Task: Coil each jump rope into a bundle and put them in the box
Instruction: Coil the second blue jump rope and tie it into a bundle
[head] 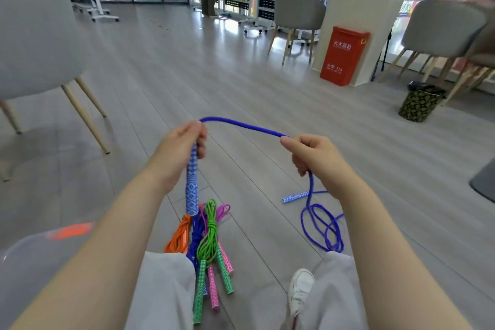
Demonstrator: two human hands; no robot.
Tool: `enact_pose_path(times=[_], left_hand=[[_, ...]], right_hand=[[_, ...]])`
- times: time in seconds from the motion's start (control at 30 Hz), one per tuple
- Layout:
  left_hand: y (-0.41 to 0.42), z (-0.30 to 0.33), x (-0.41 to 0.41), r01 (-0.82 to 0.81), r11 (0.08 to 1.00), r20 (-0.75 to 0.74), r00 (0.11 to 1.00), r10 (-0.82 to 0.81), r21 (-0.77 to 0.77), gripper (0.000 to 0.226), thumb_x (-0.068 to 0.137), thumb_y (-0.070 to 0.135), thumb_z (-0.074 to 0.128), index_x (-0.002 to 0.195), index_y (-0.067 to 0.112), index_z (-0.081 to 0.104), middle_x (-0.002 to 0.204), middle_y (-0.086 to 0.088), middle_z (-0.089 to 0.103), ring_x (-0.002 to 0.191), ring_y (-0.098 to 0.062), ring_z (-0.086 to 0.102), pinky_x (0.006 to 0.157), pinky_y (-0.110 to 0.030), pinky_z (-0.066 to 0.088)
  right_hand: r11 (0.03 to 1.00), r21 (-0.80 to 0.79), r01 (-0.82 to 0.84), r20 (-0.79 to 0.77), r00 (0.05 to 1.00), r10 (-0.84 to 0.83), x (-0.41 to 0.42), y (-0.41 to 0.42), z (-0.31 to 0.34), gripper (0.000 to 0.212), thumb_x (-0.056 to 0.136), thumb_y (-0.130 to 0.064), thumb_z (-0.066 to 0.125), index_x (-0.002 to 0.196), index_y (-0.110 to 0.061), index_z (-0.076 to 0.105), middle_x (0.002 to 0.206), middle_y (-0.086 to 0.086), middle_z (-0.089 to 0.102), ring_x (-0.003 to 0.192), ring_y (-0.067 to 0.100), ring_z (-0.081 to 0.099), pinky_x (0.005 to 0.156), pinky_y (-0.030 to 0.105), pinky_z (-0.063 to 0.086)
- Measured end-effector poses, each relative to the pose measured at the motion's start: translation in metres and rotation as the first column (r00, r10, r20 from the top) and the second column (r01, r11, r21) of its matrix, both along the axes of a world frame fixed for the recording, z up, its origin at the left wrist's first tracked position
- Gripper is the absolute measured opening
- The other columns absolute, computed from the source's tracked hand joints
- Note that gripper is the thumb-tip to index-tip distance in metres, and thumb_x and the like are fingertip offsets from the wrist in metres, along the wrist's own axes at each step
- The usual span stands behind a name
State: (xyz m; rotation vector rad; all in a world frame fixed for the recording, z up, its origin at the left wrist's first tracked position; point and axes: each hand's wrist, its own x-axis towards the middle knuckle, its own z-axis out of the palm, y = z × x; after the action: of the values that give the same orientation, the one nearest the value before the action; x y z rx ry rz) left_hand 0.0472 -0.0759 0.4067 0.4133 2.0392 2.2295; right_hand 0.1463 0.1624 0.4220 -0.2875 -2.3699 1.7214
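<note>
My left hand grips the top of a blue patterned handle, which hangs straight down. The blue jump rope arcs from that hand to my right hand, which pinches the cord. Below my right hand the cord drops to loose loops on the floor, beside its second handle. Between my legs lies a pile of coiled ropes: green, orange, pink and another blue one. A clear plastic box with an orange part sits at the lower left, partly behind my left arm.
A grey chair with wooden legs stands at the left. A red cabinet, a pillar, more chairs and a patterned bin are at the right. A person stands far back by tables. A dark mat edge is at the right.
</note>
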Motion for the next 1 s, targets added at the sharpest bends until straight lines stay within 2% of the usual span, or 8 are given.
enact_pose_path(times=[0.13, 0.23, 0.37, 0.5, 0.57, 0.7, 0.87, 1.0], left_hand=[[-0.027, -0.002, -0.040, -0.219, 0.845, 0.320, 0.946, 0.060, 0.488, 0.032, 0.103, 0.030, 0.036, 0.075, 0.021, 0.048, 0.057, 0.011, 0.042, 0.044, -0.003, 0.038, 0.051, -0.017, 0.037], [-0.020, -0.018, -0.052, -0.303, 0.855, 0.440, 0.893, 0.101, 0.421, 0.033, 0.102, 0.031, 0.038, 0.073, 0.021, 0.049, 0.054, 0.011, 0.042, 0.039, -0.002, 0.038, 0.046, -0.015, 0.037], [0.021, -0.026, -0.035, -0.153, 0.950, 0.459, 0.888, 0.012, 0.271, 0.027, 0.097, 0.017, 0.040, 0.076, 0.013, 0.057, 0.051, 0.008, 0.049, 0.040, -0.006, 0.043, 0.045, -0.017, 0.042], [0.051, -0.023, -0.008, 0.072, 0.988, 0.384, 0.916, -0.119, 0.135, 0.028, 0.096, 0.015, 0.041, 0.087, 0.009, 0.067, 0.064, 0.003, 0.057, 0.053, -0.011, 0.050, 0.062, -0.026, 0.047], [0.059, -0.022, -0.001, 0.168, 0.983, 0.327, 0.927, -0.182, 0.071, 0.027, 0.097, 0.018, 0.044, 0.091, 0.012, 0.069, 0.076, 0.000, 0.064, 0.064, -0.014, 0.057, 0.070, -0.029, 0.050], [0.066, -0.022, 0.002, 0.259, 0.963, 0.294, 0.917, -0.270, 0.075, 0.027, 0.095, 0.024, 0.049, 0.103, 0.013, 0.072, 0.090, -0.007, 0.065, 0.081, -0.018, 0.059, 0.066, -0.024, 0.049], [0.065, -0.019, -0.002, 0.243, 0.944, 0.350, 0.884, -0.309, 0.221, 0.036, 0.101, 0.025, 0.036, 0.106, 0.013, 0.070, 0.103, -0.003, 0.071, 0.096, -0.017, 0.063, 0.085, -0.031, 0.050], [0.063, -0.019, -0.001, 0.302, 0.925, 0.332, 0.869, -0.367, 0.232, 0.036, 0.102, 0.025, 0.033, 0.106, 0.012, 0.067, 0.112, -0.007, 0.070, 0.101, -0.019, 0.063, 0.083, -0.031, 0.049]], right_hand=[[0.985, -0.157, 0.067, -0.039, 0.997, -0.074, -0.002, 0.025, -0.003, 0.034, 0.095, -0.030, 0.058, 0.067, -0.015, 0.048, 0.052, -0.007, 0.033, 0.049, 0.013, 0.027, 0.050, 0.027, 0.029], [0.951, -0.298, 0.081, -0.064, 0.992, -0.105, -0.014, 0.024, -0.007, 0.030, 0.100, -0.024, 0.045, 0.074, -0.014, 0.056, 0.054, -0.005, 0.031, 0.051, 0.013, 0.023, 0.048, 0.025, 0.023], [0.939, -0.336, 0.076, -0.069, 0.992, -0.105, -0.030, -0.010, -0.011, 0.028, 0.101, -0.016, 0.037, 0.085, -0.013, 0.059, 0.058, -0.002, 0.037, 0.053, 0.014, 0.024, 0.051, 0.027, 0.018], [0.988, -0.155, -0.004, -0.064, 0.998, -0.006, -0.036, -0.041, -0.019, 0.024, 0.101, -0.017, 0.042, 0.085, -0.017, 0.061, 0.059, -0.003, 0.045, 0.049, 0.010, 0.035, 0.050, 0.023, 0.027], [0.999, 0.024, -0.039, -0.093, 0.995, 0.041, -0.038, -0.049, -0.026, 0.026, 0.100, -0.020, 0.045, 0.082, -0.027, 0.062, 0.062, -0.013, 0.055, 0.055, 0.006, 0.046, 0.058, 0.023, 0.038], [0.919, 0.381, -0.103, -0.047, 0.990, 0.130, -0.037, -0.051, -0.037, 0.021, 0.093, -0.038, 0.040, 0.090, -0.030, 0.058, 0.083, -0.006, 0.067, 0.084, 0.016, 0.062, 0.080, 0.042, 0.051], [0.863, 0.499, -0.082, -0.012, 0.995, 0.102, -0.035, -0.045, -0.035, 0.022, 0.095, -0.035, 0.041, 0.086, -0.023, 0.057, 0.077, -0.002, 0.063, 0.071, 0.022, 0.056, 0.069, 0.043, 0.051], [0.826, 0.557, -0.085, 0.015, 0.996, 0.092, -0.035, -0.042, -0.034, 0.021, 0.095, -0.033, 0.042, 0.085, -0.023, 0.057, 0.076, -0.002, 0.063, 0.070, 0.022, 0.055, 0.066, 0.039, 0.048]])
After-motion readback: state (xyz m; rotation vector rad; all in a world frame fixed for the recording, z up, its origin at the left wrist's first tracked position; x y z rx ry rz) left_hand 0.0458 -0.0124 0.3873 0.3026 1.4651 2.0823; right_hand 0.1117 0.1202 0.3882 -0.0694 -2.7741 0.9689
